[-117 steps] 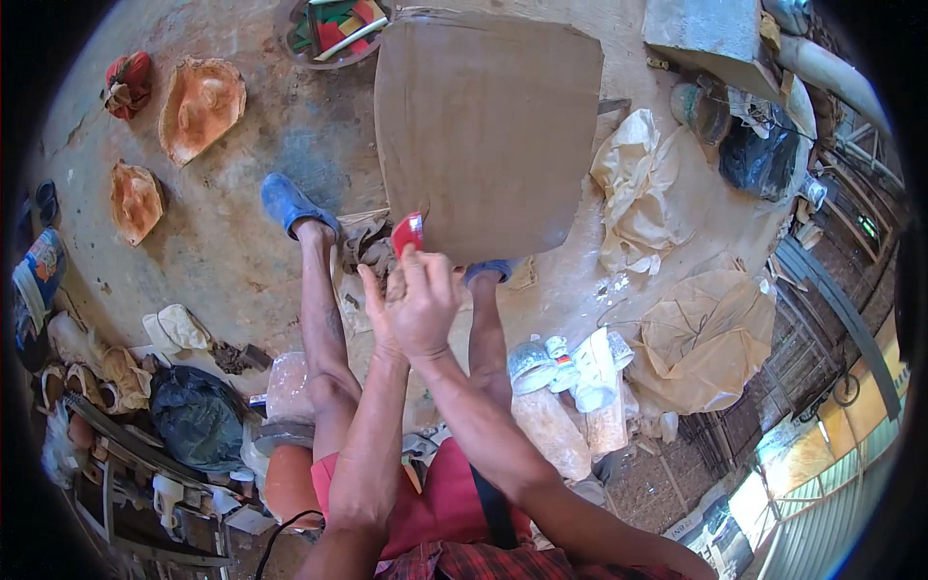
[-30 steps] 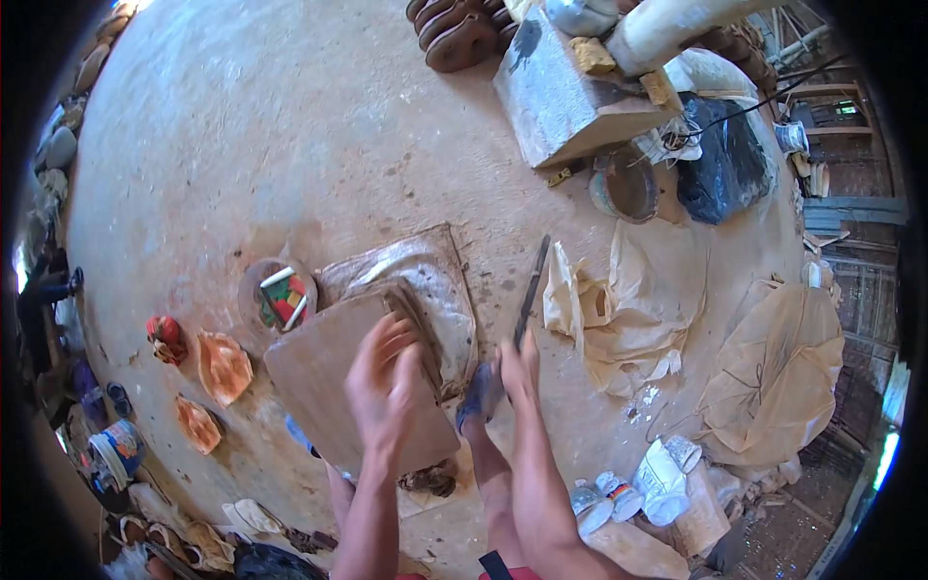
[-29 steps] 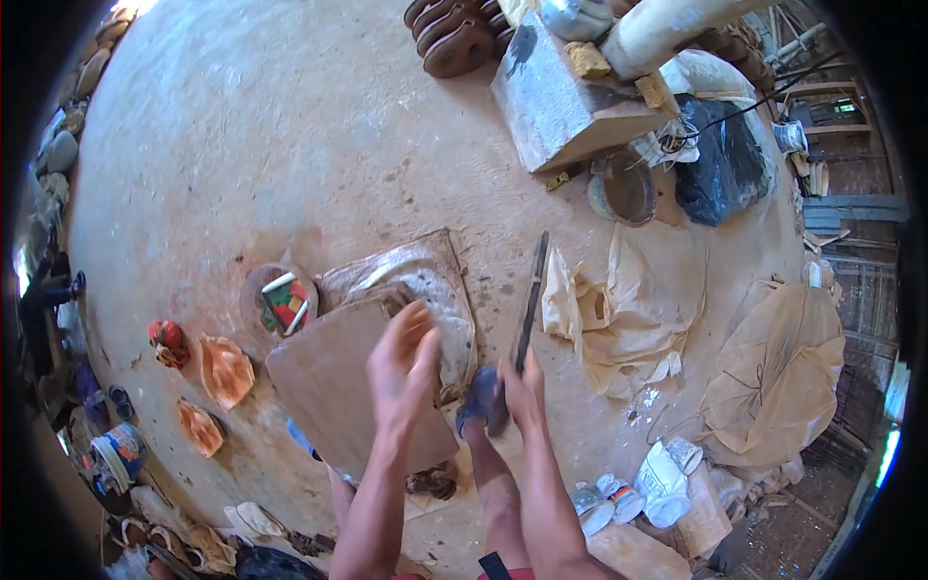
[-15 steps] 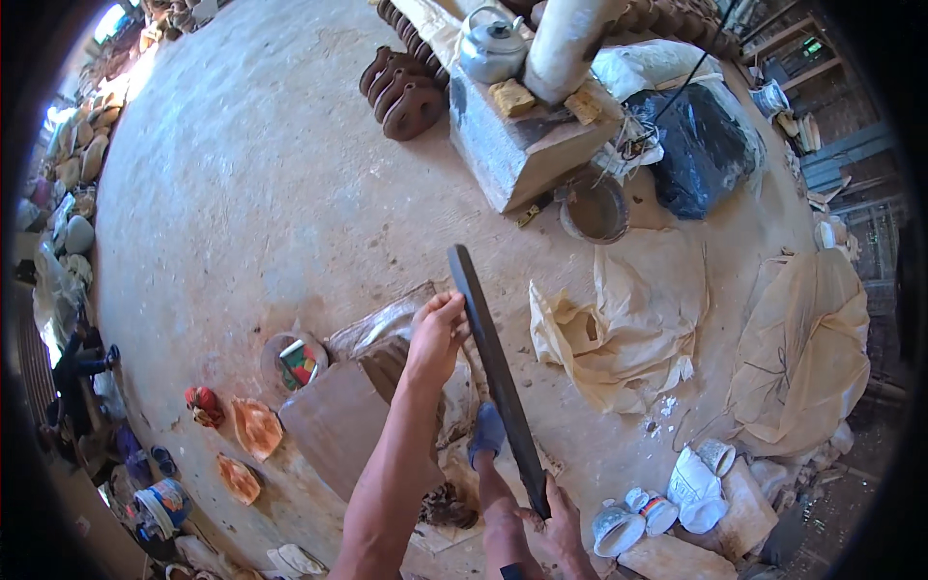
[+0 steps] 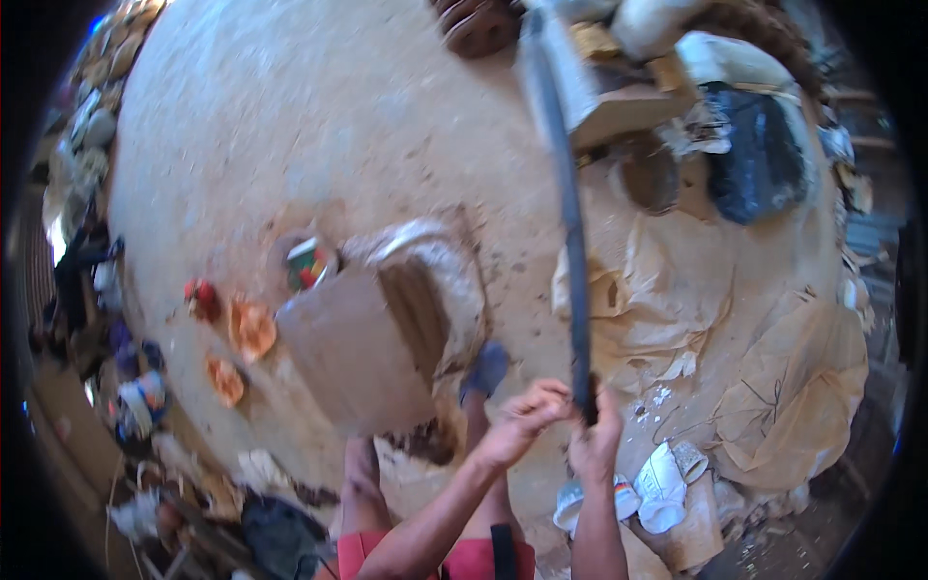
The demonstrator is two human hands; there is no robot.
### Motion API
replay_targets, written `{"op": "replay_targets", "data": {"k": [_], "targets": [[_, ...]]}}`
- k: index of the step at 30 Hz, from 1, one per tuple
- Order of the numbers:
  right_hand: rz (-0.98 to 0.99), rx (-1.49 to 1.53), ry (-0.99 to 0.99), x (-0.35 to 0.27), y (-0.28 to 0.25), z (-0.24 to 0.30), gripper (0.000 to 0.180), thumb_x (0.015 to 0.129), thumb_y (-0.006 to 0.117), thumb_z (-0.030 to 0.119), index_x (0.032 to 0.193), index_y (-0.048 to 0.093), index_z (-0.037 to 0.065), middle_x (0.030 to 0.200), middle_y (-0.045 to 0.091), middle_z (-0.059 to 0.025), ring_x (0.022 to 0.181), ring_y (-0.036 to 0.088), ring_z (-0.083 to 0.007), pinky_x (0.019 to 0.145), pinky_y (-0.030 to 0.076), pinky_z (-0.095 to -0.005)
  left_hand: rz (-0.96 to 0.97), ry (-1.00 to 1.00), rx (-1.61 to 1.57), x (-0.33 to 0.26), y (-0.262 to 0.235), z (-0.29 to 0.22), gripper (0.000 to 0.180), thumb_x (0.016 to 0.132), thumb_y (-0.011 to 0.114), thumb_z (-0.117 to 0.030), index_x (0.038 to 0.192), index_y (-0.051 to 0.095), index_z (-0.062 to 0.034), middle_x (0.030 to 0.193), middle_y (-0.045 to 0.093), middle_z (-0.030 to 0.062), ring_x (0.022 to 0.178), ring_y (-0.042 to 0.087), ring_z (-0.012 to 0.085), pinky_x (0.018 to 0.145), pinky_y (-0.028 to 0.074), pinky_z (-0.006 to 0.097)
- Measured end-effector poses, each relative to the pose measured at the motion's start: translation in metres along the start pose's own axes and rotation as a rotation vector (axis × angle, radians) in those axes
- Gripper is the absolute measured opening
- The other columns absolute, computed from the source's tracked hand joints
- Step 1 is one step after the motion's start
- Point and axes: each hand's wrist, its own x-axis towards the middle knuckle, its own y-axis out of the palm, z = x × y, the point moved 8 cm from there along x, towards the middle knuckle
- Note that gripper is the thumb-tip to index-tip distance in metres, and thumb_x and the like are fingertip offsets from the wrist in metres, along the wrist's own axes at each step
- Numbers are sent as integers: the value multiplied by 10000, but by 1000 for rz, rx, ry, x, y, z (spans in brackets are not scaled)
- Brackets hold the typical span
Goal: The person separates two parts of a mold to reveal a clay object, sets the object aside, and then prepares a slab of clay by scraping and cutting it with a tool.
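Observation:
A long, narrow dark bar (image 5: 572,237) stands up in front of me, tilted slightly left toward its far end. Around its near end my right hand (image 5: 597,430) is closed. My left hand (image 5: 527,418) is pinched beside that same end, close to the right hand; what its fingers hold, if anything, is too small and blurred to make out. To the left of my hands a large grey-brown block (image 5: 353,343), resembling clay, with layered slabs on its right side, rests on a pale cloth (image 5: 459,280) on the floor.
Two orange, shell-like pieces (image 5: 251,329) and a red bundle (image 5: 201,300) lie left of the block. A round container (image 5: 302,259) sits behind it. Crumpled tan sheeting (image 5: 667,309) spreads at right; white containers (image 5: 662,488) stand near right. A bowl (image 5: 646,179) is farther off.
My left hand has moved from the bar's far end down to its near end, beside my right hand. The bar has swung more upright, and my view has shifted.

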Motion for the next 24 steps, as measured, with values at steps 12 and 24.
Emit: {"op": "replay_targets", "data": {"k": [12,24], "targets": [[134,-477,-319,32,67,62,883,732,950,501,1364,591,0,1025,676,-65,833,645,-188,706,537,-358,-215,348,773,-59,-55,-116,573,1009,700,-227,1544,536,-104,1623,462,194,1510,443,326,1225,394,423],[739,-915,-941,114,277,141,513,592,974,243,968,677,60,809,564,-96,712,618,-316,629,497,-445,-550,432,1980,-184,-291,-420,751,615,910,-92,1320,657,-143,1088,632,76,1071,599,324,937,486,469]]}}
